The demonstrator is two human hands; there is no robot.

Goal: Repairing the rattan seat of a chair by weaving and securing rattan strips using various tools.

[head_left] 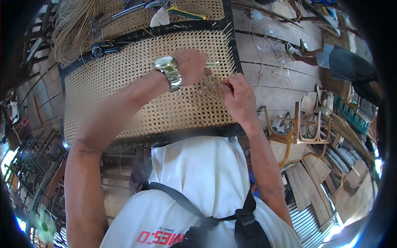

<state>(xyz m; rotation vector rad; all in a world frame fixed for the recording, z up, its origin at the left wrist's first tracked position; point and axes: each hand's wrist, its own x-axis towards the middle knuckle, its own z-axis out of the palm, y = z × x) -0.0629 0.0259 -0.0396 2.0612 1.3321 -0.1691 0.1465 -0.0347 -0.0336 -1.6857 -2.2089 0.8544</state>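
From where I stand, with twelve straight ahead of the worker, the woven cane panel (165,109) lies before the white shirt (194,165), spreading toward twelve within a dark frame (178,138). The left hand (192,66), a metal watch (165,63) on its wrist, is over the weave at twelve, back upward; its fingertips are mostly hidden, so I cannot tell whether they close on anything. The right hand (240,99) is near two, by the panel's side edge, fingers curled and thumb against forefinger; any strand between them is too small to make out. Slim pegs (230,51) line that edge toward one. A loose coil of cane strands (74,33) lies at ten, dark tools (105,49) beside it, a yellow-handled tool (188,13) at twelve. Another person (351,66) is at two, wooden chair frames (295,128) at three.
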